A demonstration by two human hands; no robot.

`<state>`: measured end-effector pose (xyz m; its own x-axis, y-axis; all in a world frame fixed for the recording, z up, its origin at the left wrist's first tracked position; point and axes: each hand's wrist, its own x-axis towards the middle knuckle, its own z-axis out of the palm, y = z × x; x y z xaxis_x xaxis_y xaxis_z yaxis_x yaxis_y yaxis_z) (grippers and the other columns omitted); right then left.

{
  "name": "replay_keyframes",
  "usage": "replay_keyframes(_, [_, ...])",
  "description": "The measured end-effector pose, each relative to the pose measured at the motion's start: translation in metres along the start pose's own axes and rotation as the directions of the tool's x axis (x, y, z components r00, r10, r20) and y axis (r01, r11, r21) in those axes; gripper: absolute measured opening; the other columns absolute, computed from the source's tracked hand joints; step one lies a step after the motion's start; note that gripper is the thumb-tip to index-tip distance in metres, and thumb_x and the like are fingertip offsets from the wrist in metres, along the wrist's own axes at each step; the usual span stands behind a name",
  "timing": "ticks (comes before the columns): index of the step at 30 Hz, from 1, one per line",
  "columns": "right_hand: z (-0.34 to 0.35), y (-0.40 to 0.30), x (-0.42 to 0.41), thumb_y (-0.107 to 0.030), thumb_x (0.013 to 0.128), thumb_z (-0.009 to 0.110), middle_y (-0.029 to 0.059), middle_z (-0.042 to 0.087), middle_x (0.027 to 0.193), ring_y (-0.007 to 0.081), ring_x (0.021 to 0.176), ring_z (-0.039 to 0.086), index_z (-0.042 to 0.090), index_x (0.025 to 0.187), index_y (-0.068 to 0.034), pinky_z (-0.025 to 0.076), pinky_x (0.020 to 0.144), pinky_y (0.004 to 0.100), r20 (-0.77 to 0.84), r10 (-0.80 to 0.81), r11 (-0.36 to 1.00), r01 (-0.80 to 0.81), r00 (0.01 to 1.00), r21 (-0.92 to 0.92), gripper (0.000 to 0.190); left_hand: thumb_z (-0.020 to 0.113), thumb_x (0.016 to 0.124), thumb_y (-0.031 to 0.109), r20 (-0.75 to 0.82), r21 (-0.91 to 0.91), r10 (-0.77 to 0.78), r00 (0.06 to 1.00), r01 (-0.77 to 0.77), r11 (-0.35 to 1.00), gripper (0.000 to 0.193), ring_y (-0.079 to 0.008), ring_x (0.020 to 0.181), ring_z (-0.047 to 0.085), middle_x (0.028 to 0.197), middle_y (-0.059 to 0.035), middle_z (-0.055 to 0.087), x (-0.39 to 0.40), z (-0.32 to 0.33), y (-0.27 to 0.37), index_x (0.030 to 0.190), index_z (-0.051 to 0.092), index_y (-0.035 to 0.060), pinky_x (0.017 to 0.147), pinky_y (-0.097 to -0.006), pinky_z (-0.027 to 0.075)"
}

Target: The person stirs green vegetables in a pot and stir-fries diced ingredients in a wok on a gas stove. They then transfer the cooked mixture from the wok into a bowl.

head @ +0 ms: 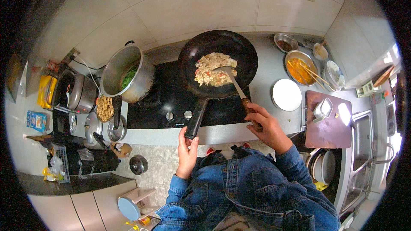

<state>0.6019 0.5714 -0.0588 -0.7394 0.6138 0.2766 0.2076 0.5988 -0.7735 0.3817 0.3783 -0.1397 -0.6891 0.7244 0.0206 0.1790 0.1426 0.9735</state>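
Observation:
A dark wok [221, 43] sits over the right part of a black glass gas hob [151, 115]. Pale chopped food with red bits [213, 67] lies in its bottom. My left hand [187, 154] holds the tip of the wok's black handle [197, 117], thumb and fingers around its end. In my right hand [268, 128] is a metal spatula [237, 86], gripped by its brown wooden handle. The spatula's blade rests in the food, partly hidden by it.
Left of the wok stands a deep aluminium pot [141, 80] holding greens. At right are a metal bowl of beaten egg [300, 69] with chopsticks, a white plate [286, 94] and a cutting board [321, 138]. Beyond the board is a sink [362, 141]. A blue-topped stool [129, 208] stands behind left.

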Motion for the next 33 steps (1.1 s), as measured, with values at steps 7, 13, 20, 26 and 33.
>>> replay_keyframes(7, [-0.008, 0.007, 0.000, 0.000, 0.073, 0.072, 0.0149, 0.049, 0.132, 0.0368, 0.115, 0.055, 0.060, 0.099, -0.005, 0.051, 0.090, 0.0398, 0.051, -0.002, 1.000, 0.003, 0.999, -0.019, 0.029, 0.059, 0.092, 0.013, -0.057, 0.047, 0.021, 0.998, -0.019, 0.999, 0.053, -0.0104, 0.074, 0.055, 0.081, -0.0036, 0.057, -0.004, 0.007, 0.003, 0.138, 0.035, 0.0038, 0.067, -0.0257, 0.047])
replay_keyframes(13, [-0.012, 0.011, -0.001, 0.001, 0.073, 0.073, 0.0151, 0.050, 0.133, 0.0358, 0.116, 0.055, 0.059, 0.099, -0.005, 0.051, 0.090, 0.0387, 0.060, -0.007, 1.000, 0.008, 0.998, -0.021, 0.031, 0.059, 0.093, 0.014, -0.094, 0.005, 0.011, 0.996, -0.010, 1.000, 0.051, -0.0101, 0.073, 0.055, 0.082, -0.0038, 0.057, -0.005, 0.011, -0.001, 0.137, 0.035, 0.0043, 0.066, -0.0250, 0.047])
replay_keyframes(20, [-0.017, 0.017, 0.000, 0.004, 0.073, 0.071, 0.0155, 0.050, 0.132, 0.0362, 0.116, 0.055, 0.059, 0.096, -0.004, 0.050, 0.090, 0.0390, 0.040, -0.025, 1.000, 0.025, 0.999, 0.011, 0.027, 0.059, 0.093, 0.014, -0.114, 0.032, 0.006, 0.993, -0.003, 0.999, 0.052, -0.0103, 0.073, 0.056, 0.082, -0.0043, 0.058, -0.005, 0.012, -0.001, 0.138, 0.035, 0.0049, 0.066, -0.0250, 0.047])
replay_keyframes(26, [-0.019, 0.022, 0.001, 0.008, 0.074, 0.066, 0.0176, 0.053, 0.130, 0.0350, 0.114, 0.057, 0.058, 0.093, -0.002, 0.049, 0.090, 0.0362, -0.039, -0.063, 0.998, 0.063, 0.997, 0.007, 0.024, 0.060, 0.092, 0.013, -0.131, 0.032, -0.009, 0.991, 0.013, 0.999, 0.052, -0.0103, 0.073, 0.055, 0.081, -0.0041, 0.057, -0.005, 0.014, 0.001, 0.137, 0.035, 0.0046, 0.066, -0.0252, 0.047])
replay_keyframes(33, [-0.024, 0.020, 0.013, 0.008, 0.074, 0.065, 0.0183, 0.057, 0.126, 0.0331, 0.102, 0.063, 0.058, 0.090, -0.002, 0.052, 0.082, 0.0341, -0.136, -0.141, 0.988, 0.132, 0.981, -0.075, 0.020, 0.060, 0.091, 0.013, -0.123, 0.026, 0.003, 0.992, 0.000, 1.000, 0.054, -0.0104, 0.073, 0.055, 0.080, -0.0038, 0.057, -0.006, 0.013, 0.001, 0.138, 0.035, 0.0044, 0.068, -0.0252, 0.046])
